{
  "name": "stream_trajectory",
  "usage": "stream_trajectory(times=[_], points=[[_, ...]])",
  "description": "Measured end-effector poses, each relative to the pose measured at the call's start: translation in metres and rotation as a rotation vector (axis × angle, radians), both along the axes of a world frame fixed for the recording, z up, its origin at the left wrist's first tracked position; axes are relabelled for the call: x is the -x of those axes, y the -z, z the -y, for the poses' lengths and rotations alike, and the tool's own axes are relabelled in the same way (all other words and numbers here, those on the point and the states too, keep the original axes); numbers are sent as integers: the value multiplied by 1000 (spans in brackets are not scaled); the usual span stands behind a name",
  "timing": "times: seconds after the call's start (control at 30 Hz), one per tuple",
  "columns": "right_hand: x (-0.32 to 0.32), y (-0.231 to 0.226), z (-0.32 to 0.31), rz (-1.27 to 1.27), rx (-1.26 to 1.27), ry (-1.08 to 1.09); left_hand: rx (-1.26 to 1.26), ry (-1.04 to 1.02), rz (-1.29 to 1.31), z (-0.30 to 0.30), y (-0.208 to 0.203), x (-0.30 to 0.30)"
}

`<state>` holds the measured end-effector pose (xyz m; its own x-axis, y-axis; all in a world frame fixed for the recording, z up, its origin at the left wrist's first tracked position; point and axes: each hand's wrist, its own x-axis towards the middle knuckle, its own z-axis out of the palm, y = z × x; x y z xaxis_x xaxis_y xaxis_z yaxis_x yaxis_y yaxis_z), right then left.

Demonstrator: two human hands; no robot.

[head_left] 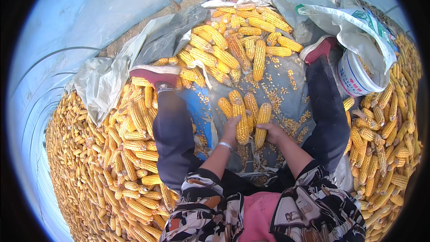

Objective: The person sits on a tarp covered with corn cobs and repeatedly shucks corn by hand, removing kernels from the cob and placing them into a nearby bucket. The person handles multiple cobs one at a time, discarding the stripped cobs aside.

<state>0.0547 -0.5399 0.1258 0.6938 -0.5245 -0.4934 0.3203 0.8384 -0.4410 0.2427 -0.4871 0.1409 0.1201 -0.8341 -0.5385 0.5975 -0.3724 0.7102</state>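
Observation:
Between my legs I hold ears of corn over a grey sheet (286,78). My left hand (230,131) is closed round a long yellow ear of corn (241,118). Another ear (225,106) sticks out just beyond that hand; whether it is gripped too, I cannot tell. My right hand (271,133) grips a second ear of corn (262,125), thumb along its side. One more ear (251,105) shows between the two, its lower end hidden behind them. Loose kernels (274,96) lie scattered on the sheet around my hands.
Ahead lies a pile of whole ears (219,56). A white bucket (354,76) with a white sack (358,24) over it stands beyond my right leg. Heaps of corn (121,161) flank both sides. Bluish plastic sheeting (80,18) on curved poles walls the left.

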Motion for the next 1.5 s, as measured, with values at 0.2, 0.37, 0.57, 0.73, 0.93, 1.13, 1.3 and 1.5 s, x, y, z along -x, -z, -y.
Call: stream_trajectory(times=[0.2, 0.37, 0.57, 0.73, 0.93, 1.13, 1.3, 1.5], points=[[15, -22, -37, -17, 110, 29, -71, -53, 30, -42, -36, 27], [45, -63, -75, 90, 148, 109, 9, -41, -40, -87, -88, 64], [145, -152, -98, 176, 405, 538, 345, 317, 126, -52, -193, 162], [297, -213, -107, 143, 639, 1121, 864, 804, 510, 24, -272, 330], [463, -206, -114, -1247, 450, 1882, 1035, 825, 727, 13, -255, 412], [483, -131, -116, -2309, 586, 780, 911, 806, 1317, 13, -158, 247], [479, -106, -92, -2223, 359, 412, 266, 582, 1093, 13, -118, 94], [430, -106, -113, -2302, 709, 630, -73, 533, 1048, -39, -77, 13]])
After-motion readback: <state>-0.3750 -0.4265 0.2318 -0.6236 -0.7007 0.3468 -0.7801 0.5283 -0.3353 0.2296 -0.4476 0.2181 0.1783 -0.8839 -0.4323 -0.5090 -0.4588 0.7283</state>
